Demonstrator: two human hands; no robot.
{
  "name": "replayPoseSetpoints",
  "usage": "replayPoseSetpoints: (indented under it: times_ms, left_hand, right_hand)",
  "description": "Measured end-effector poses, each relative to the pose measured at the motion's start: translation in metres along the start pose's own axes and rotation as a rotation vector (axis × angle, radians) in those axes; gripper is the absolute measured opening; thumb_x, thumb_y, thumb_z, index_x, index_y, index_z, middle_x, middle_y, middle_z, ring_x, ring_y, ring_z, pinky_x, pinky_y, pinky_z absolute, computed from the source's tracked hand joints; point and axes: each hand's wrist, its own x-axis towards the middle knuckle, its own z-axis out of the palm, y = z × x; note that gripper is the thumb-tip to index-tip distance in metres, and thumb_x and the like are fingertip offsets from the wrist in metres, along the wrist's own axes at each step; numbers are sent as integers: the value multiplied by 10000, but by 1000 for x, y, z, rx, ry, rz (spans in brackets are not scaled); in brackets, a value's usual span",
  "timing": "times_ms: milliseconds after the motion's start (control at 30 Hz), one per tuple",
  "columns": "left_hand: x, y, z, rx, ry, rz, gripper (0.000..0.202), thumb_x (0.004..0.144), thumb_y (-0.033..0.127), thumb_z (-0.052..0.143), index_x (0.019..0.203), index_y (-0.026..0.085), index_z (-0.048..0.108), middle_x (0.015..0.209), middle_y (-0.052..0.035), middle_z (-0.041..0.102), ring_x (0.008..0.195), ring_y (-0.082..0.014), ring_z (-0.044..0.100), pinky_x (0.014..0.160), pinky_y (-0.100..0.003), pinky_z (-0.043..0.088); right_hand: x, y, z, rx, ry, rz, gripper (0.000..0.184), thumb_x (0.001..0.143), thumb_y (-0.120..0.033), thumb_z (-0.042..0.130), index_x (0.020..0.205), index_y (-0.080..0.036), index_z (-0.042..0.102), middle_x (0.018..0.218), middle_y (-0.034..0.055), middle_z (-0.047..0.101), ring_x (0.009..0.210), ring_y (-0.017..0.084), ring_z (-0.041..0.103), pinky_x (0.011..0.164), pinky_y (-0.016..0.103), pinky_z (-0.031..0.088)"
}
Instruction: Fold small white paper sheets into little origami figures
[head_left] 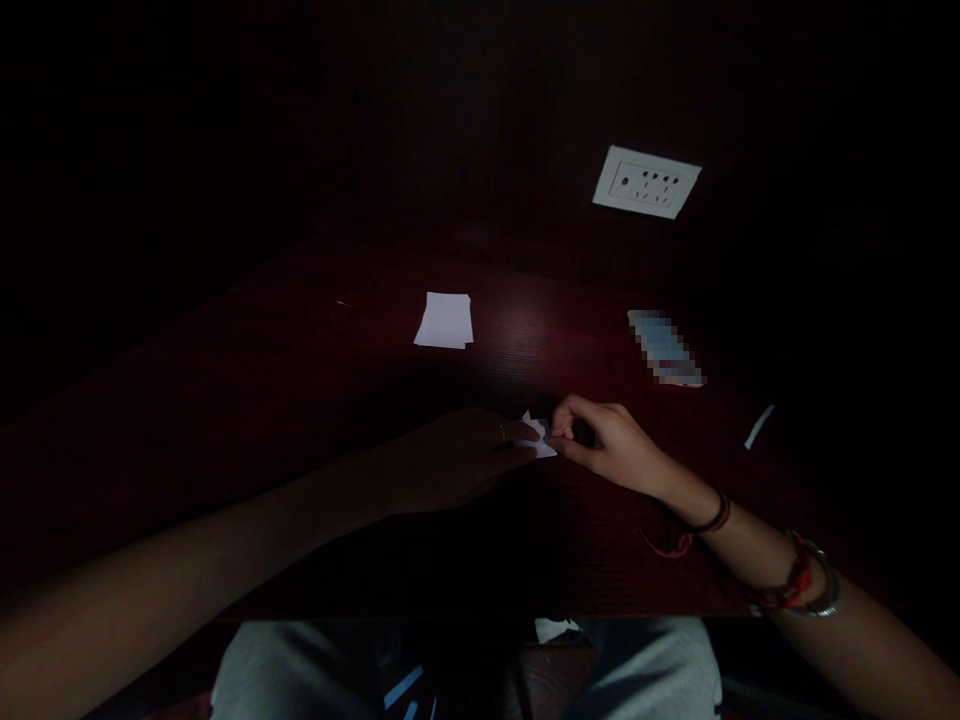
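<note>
A small folded piece of white paper [541, 447] lies on the dark red table, with creased edges and a pointed corner sticking up. My left hand [457, 455] reaches in from the left, mostly in shadow, its fingers stretched out and resting flat on the paper; a ring shows on one finger. From the right comes my right hand [611, 440], thumb and forefinger pinched together at the paper's right edge. Fingers cover part of the paper, so its full shape is hidden.
Beyond my hands lies a stack of white paper sheets [445, 321]. At the right are a blurred-out phone [664, 347] and a thin white paper strip [759, 427]. A white wall socket [647, 182] sits behind. The table's front edge runs above my knees.
</note>
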Motion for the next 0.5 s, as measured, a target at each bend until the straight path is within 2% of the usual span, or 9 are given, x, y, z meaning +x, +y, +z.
replayPoseSetpoints:
  times_ms: [200,500]
  left_hand:
    - [1,1,-1,7,-22,21,428,804,134,434,1225,205,404,1262,-55,428,1005,-222,484,826,-342,381]
    - [2,0,-3,15,-62,28,445,794,118,431,1230,194,391,1276,-41,419,1076,-219,441,875,-346,341]
  right_hand:
    - [2,1,2,29,23,94,92,700,-107,500,757,-171,466,640,-34,503,563,73,469,547,194,370]
    - [6,3,4,57,25,178,106,650,-112,513,719,-175,462,653,-35,499,572,77,454,546,198,358]
